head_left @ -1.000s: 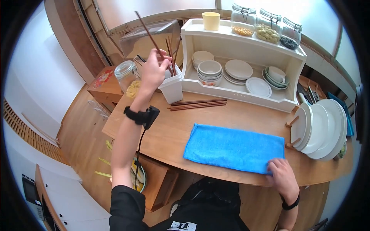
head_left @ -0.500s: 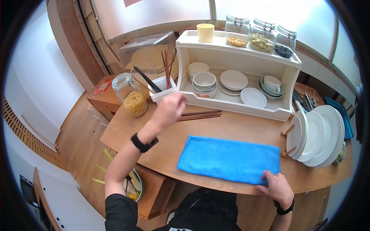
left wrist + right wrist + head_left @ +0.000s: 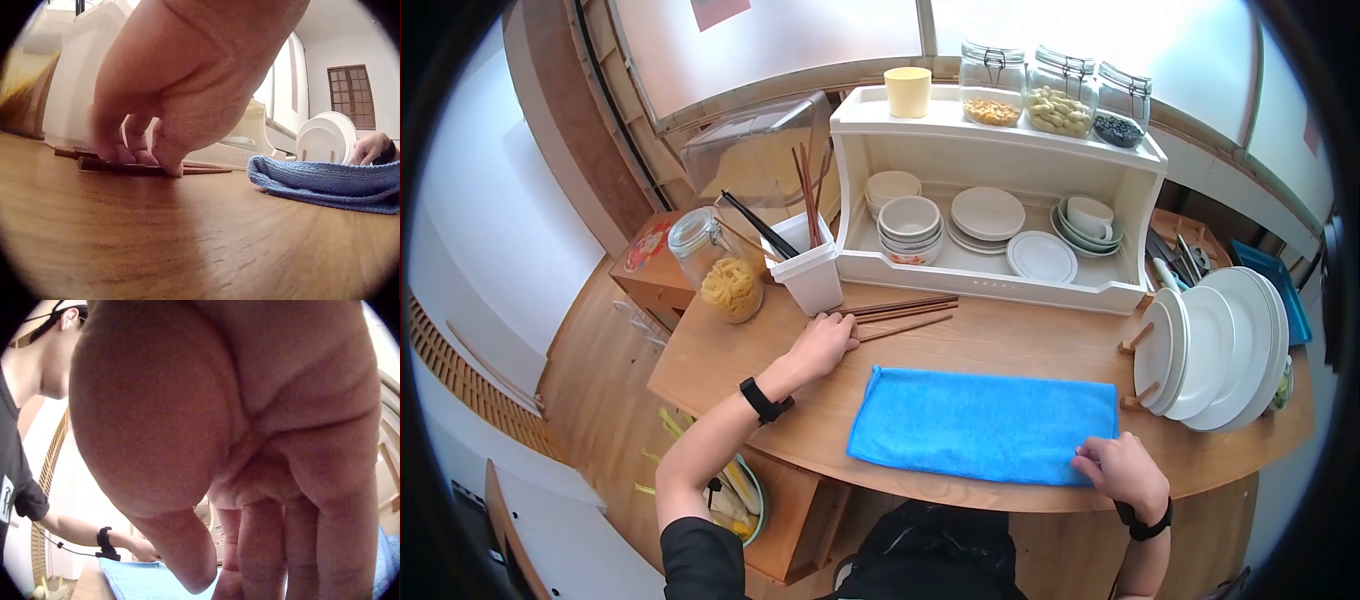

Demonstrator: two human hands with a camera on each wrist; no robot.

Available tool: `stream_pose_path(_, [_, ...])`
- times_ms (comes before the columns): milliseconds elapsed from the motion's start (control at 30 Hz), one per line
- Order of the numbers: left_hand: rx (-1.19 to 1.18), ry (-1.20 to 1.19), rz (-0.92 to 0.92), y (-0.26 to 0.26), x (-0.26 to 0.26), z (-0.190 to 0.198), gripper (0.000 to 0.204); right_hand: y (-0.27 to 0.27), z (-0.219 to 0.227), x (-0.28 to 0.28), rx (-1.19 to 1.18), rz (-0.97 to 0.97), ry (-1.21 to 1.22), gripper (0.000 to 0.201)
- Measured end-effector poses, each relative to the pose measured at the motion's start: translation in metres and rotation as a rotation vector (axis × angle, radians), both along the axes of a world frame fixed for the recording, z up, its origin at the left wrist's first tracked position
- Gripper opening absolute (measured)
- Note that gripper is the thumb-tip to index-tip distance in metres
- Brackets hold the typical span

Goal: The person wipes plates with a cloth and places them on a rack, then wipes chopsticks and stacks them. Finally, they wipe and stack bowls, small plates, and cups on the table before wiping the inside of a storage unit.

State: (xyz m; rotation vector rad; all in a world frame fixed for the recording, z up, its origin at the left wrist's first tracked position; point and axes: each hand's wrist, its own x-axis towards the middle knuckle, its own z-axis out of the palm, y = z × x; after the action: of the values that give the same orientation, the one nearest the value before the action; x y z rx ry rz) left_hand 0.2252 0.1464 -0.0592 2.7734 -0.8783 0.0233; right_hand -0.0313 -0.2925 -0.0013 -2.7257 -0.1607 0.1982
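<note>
In the head view my left hand [image 3: 825, 345] is at the left ends of several brown chopsticks [image 3: 907, 328] lying on the table. The left wrist view shows its thumb and curled fingers pinching chopsticks [image 3: 119, 167] low against the wood. Just behind stands a white holder [image 3: 812, 283] with black and brown chopsticks upright in it. A folded blue cloth [image 3: 980, 425] lies flat in front. At the cloth's right end rests my right hand [image 3: 1128, 472], fingers loosely bent; the right wrist view shows this hand [image 3: 225, 425] above the cloth [image 3: 134, 578], holding nothing.
Left of the holder is a pasta jar [image 3: 730, 288]. Behind stands a white shelf [image 3: 1000, 285] with bowls, plates, a yellow cup [image 3: 908, 93] and jars on top. Plates [image 3: 1215, 345] stand in a rack at the right. A basin of vegetables [image 3: 758, 500] is below the table's left side.
My left hand has come down from above the holder to the chopsticks on the table, whose front one now lies apart at an angle. My right hand has stayed by the cloth's corner.
</note>
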Motion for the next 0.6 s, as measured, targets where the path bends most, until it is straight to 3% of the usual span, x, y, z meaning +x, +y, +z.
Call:
stream_pose_path(67, [0.041, 0.041, -0.015, 0.003, 0.002, -0.001, 0.012, 0.0, 0.001, 0.002, 0.015, -0.001, -0.017, 0.024])
stream_pose_path(167, [-0.041, -0.1, -0.002, 0.003, -0.014, 0.013, 0.01, 0.002, 0.002, -0.002, 0.029, -0.025, -0.007, 0.024])
stream_pose_path(267, [-0.244, -0.045, 0.069, -0.014, -0.046, 0.055, 0.013, 0.006, 0.002, -0.009, 0.013, -0.035, -0.009, 0.026])
stream_pose_path(333, [-0.342, 0.026, -0.023, -0.035, -0.069, 0.065, 0.016, 0.008, -0.003, -0.013, -0.01, -0.008, -0.06, 0.029])
stream_pose_path(400, [-0.334, 0.127, -0.111, -0.057, -0.092, 0.059, 0.022, 0.012, -0.01, -0.017, -0.016, -0.029, -0.075, 0.032])
stream_pose_path(433, [-0.374, 0.068, -0.28, -0.067, -0.103, 0.05, 0.015, 0.014, -0.012, -0.019, -0.021, -0.041, -0.079, 0.034])
stream_pose_path(533, [-0.162, 0.161, -0.299, -0.097, -0.122, 0.027, 0.02, 0.026, -0.01, -0.024, -0.101, -0.063, -0.07, 0.041])
stream_pose_path(600, [-0.077, 0.074, -0.298, -0.1, -0.128, 0.014, 0.034, 0.031, -0.012, -0.026, -0.092, -0.095, -0.06, 0.045])
